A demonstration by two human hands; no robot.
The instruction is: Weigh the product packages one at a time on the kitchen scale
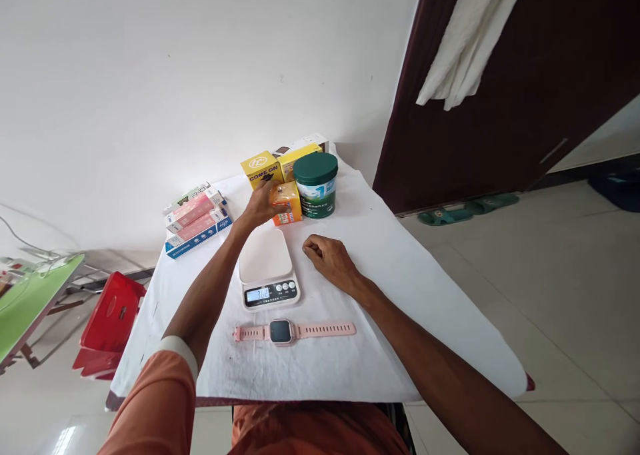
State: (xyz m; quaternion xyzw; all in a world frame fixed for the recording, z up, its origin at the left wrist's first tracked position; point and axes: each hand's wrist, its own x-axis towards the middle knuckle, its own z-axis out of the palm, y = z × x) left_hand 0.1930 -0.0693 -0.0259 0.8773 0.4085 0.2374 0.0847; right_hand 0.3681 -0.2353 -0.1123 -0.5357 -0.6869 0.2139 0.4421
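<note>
Left hand (264, 203) fingers grip the orange box (293, 203) just beside the green tub (316, 187); a sideways swing could knock the tub. Right hand (332, 260) fingers curl closed near the scale (265, 256).

I see an orange box (294, 203), yellow COME ON carton (261, 168) with black lettering, dark-green tub (316, 185) banded white and blue, white digital scale (265, 258), pink smartwatch (281, 332) with dark screen, grey-smudged white tablecloth (390, 248), orange sleeve (160, 395) with off-white cuff (182, 354).

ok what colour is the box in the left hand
Small orange box, shown best in head view.
</note>
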